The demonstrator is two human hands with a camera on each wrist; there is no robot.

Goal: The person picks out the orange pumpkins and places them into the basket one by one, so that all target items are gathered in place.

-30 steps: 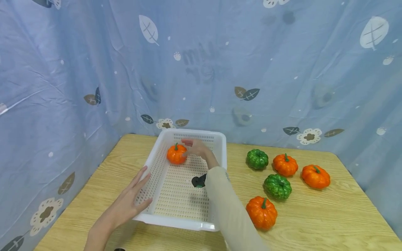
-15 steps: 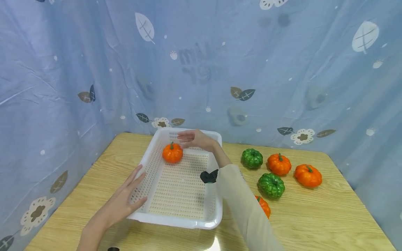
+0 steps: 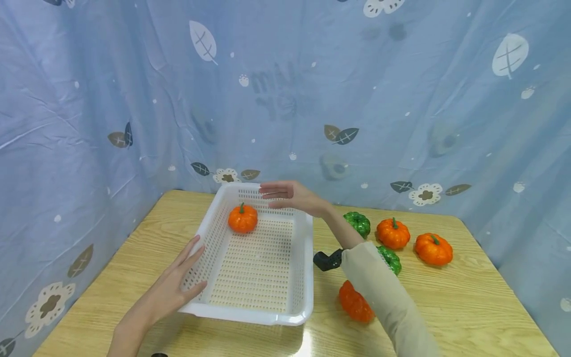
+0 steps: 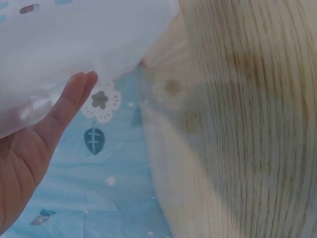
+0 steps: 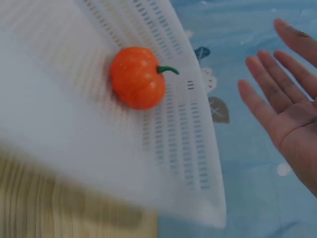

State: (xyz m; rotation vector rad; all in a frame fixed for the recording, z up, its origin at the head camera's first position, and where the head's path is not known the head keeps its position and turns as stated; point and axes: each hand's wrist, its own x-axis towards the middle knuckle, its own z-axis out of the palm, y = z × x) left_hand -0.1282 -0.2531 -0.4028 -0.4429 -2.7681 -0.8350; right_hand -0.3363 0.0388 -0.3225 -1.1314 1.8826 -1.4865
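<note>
A white perforated plastic basket (image 3: 241, 317) stands on the wooden table, and one orange pumpkin (image 3: 243, 219) with a green stem sits in its far left corner. My left hand (image 3: 174, 287) rests against the basket's left side with straight fingers. In the left wrist view the fingers (image 4: 64, 106) of that hand lie along the white wall. Over the basket's far right rim, my right hand (image 3: 296, 197) hovers with its fingers extended and nothing held. The right wrist view has the same pumpkin (image 5: 138, 78) apart from the right hand (image 5: 292, 104).
Right of the basket lie orange pumpkins (image 3: 392, 233) and green pumpkins (image 3: 358, 224), several in all. The right sleeve (image 3: 388, 292) partly covers two of them. A blue patterned curtain (image 3: 285, 99) hangs behind the table (image 3: 446, 307).
My right hand has moved away from the pumpkin in the basket, up and to the right, towards the far right rim. The left hand stays at the basket's side. The head view has shifted slightly.
</note>
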